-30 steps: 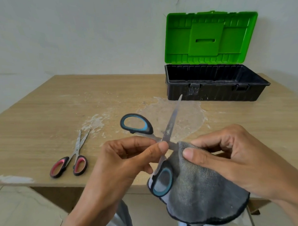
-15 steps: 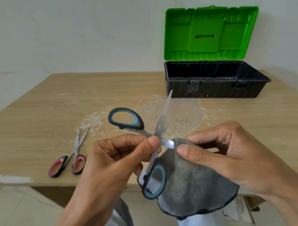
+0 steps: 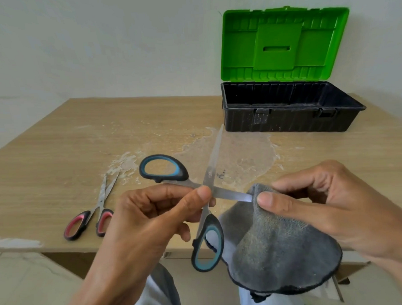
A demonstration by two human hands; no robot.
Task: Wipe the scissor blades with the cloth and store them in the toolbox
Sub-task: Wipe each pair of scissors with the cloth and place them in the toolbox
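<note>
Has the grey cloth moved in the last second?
Yes: against the toolbox, the cloth slid right along the blade, away from the blue scissors' pivot.

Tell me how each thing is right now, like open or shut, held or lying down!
Toolbox: open, lid up.
Blue scissors: wide open, held up by the left hand near the pivot.
Cloth: pinched round one blade's end by the right hand, the rest hanging down.
Red scissors: lying on the table, blades a little apart, nobody touching them.
</note>
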